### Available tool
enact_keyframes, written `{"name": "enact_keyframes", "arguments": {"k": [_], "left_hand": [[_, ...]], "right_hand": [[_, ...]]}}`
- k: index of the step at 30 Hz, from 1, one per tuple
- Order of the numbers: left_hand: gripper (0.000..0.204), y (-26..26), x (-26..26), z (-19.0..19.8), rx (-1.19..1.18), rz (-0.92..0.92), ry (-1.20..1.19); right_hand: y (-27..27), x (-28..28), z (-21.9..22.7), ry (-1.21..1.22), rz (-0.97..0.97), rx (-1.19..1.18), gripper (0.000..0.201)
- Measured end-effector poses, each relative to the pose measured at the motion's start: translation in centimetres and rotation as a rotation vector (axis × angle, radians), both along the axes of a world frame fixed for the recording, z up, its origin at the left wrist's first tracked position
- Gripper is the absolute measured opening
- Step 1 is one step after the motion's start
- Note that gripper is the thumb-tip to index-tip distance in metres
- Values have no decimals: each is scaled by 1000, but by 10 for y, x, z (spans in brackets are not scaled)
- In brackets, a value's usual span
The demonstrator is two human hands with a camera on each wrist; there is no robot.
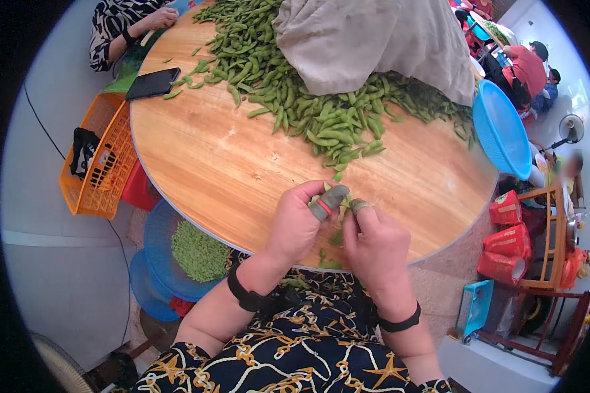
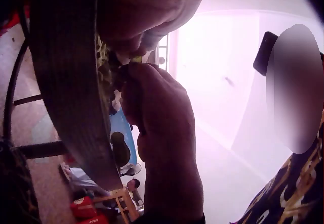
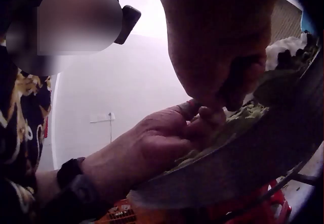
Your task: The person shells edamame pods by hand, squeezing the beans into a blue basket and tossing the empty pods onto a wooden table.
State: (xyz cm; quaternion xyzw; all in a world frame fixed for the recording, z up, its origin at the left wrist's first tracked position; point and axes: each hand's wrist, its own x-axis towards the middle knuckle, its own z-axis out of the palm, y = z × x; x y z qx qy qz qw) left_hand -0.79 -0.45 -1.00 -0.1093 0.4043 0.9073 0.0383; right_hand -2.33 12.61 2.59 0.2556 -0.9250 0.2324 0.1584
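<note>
Head: left hand (image 1: 295, 224) between pod pile (image 1: 331, 128), table edge (image 1: 439, 246).

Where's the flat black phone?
In the head view, the flat black phone lies on the round wooden table near its upper-left edge, between scattered green pods and the orange plastic basket.

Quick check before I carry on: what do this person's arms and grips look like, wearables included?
Dark sleeves with a gold starfish and pale rope print end above bare forearms. Each wrist wears a black band, the left one and the right one. The left grip has a grey digit cover with a red band; the right grip has a greyish digit wrap.
</note>
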Motion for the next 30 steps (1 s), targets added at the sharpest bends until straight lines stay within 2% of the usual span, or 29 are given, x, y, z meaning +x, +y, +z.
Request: {"name": "enact_keyframes", "arguments": {"k": [3,5,12,17,18,20,23,24,26,30], "left_hand": [[16,1,1,0,-30,17,37],[14,2,1,1,-113,52,36],[12,3,4,0,-176,121,61],[13,2,2,3,-400,130,78],[13,1,2,2,-400,131,79],[15,-1,0,1,-192,95,50],[14,0,1,6,-135,91,39],[14,1,1,5,-133,92,41],[14,0,3,0,-275,99,47],[13,0,5,-1,-254,59,48]], "right_hand": [[0,3,0,-26,27,-54,11],[-1,6,3,-58,45,11,12],[-8,11,0,-31,61,31,14],[-9,11,-3,-63,78,-33,14],[-9,11,-3,-62,79,-33,14],[-7,11,-1,-87,41,-82,13],[-5,7,1,-8,32,-62,12],[-4,6,1,-5,33,-61,12],[-2,6,1,23,2,-47,12],[0,6,1,33,-3,-37,13]]}}
